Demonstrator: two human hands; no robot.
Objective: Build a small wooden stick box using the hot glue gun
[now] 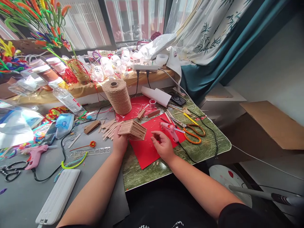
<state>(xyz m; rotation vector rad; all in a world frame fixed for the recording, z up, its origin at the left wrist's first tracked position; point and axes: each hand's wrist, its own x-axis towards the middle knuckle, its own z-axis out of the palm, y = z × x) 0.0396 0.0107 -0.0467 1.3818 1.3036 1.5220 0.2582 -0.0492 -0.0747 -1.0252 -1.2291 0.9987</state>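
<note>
My left hand (120, 142) grips a small slatted piece built of thin wooden sticks (133, 129), holding it tilted above a red sheet (144, 155). To its right, my right hand (162, 145) hovers over the sheet with fingers curled and thumb apart from them; nothing shows between them. Just beyond that hand lies a pink glue gun (171, 129), close to the fingers. Loose wooden sticks (109, 130) are scattered behind my left hand. A big spool of twine (117, 96) stands upright farther back.
Orange-handled scissors (193, 132) lie on the right, by a yellow pen-like tool (190, 118). A second pink glue gun (36, 155), a clear ruler (91, 152) and a white case (58, 196) are at left. Bottles and a power strip (145, 68) line the sill. Black cords cross the table.
</note>
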